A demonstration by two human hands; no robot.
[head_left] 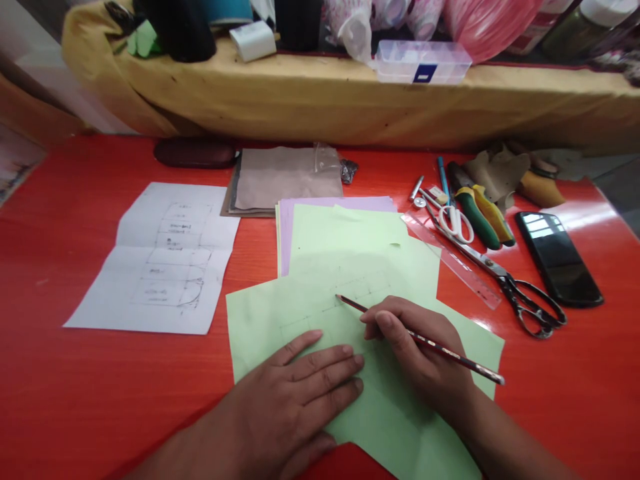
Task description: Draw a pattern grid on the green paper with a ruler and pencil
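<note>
My right hand [420, 340] grips a dark red and black pencil [453, 357], its tip at a thin drawn line on a pale green sheet of paper [260, 307]. Flat on that same sheet lies my left hand [305, 387], fingers stretched out toward the right. Faint pencil lines form parts of rectangles on the paper above both hands. More green and lilac sheets [285, 233] are stacked just behind. To the left, a creased white sheet [130, 267] carries a hand-drawn pattern with written notes.
Right of the paper lie a clear ruler [463, 270], large black-handled scissors [535, 307], green-yellow pliers [483, 213], small white-handled scissors [457, 227] and a phone [560, 260]. Behind are brown leather-like pieces [285, 177] and a dark case [195, 153]. A cloth-covered shelf [310, 107] borders the red table [40, 373].
</note>
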